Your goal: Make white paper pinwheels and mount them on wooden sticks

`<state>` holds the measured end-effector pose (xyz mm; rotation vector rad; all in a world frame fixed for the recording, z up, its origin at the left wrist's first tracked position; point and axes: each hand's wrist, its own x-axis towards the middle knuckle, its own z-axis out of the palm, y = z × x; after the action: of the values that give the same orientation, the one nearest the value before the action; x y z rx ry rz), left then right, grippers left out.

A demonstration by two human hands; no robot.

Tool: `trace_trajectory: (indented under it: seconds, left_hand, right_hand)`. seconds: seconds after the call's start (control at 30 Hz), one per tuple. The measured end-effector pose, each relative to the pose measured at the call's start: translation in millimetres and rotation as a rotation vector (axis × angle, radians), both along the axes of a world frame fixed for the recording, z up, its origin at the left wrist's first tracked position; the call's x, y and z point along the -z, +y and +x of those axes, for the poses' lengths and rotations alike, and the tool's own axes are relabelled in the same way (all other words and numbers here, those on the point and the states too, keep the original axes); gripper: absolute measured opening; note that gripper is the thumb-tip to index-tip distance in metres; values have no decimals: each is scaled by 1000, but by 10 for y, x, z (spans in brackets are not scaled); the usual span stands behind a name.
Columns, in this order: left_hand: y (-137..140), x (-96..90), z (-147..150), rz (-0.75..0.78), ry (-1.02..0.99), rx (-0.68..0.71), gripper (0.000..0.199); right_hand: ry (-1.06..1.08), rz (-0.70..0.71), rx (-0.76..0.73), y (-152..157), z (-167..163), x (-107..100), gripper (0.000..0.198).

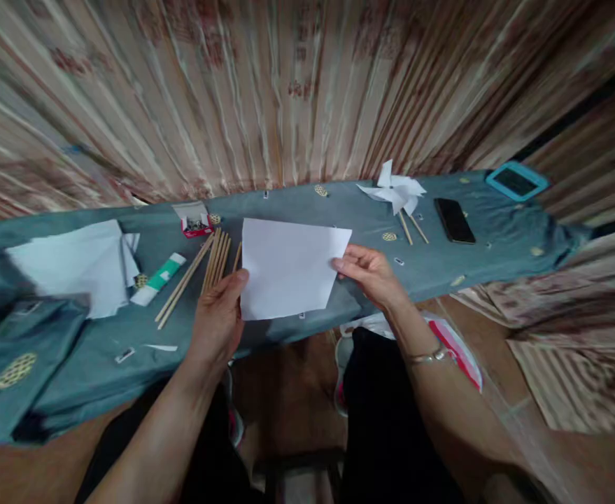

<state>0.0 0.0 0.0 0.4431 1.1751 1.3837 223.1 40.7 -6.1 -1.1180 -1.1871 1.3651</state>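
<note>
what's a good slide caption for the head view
Both hands hold a paper sheet, with sticks to the left and pinwheels to the right.

The light is dim, the curtain (297,105) blurred

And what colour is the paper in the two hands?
The paper is plain white, with no pattern showing; see it in the head view.

Your table (338,205), cloth-covered. At your nine o'clock, outermost inward: paper (76,262), green-and-white packet (159,279), sticks (215,259); at eight, a scrap (162,348); between nine and ten, red box (196,225). At two, pinwheels (394,192); between two and three, tablet (517,180); near three, phone (455,220).
</note>
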Motion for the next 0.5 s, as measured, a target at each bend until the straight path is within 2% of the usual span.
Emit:
trace_trajectory:
  seconds: [0.2, 0.33, 0.4, 0.5]
  left_hand:
    - [28, 97, -43, -6, 4, 17, 33]
    - [50, 170, -40, 31, 52, 73, 35]
    - [52, 176, -57, 118, 196, 64, 27]
    - [32, 140, -122, 358, 607, 11, 13]
  right_hand:
    - [2, -33, 49, 75, -2, 94, 26]
    - [3, -2, 40, 114, -11, 158, 25]
    - [-17, 78, 63, 131, -14, 184, 29]
    - [-234, 281, 191, 109, 1, 155, 53]
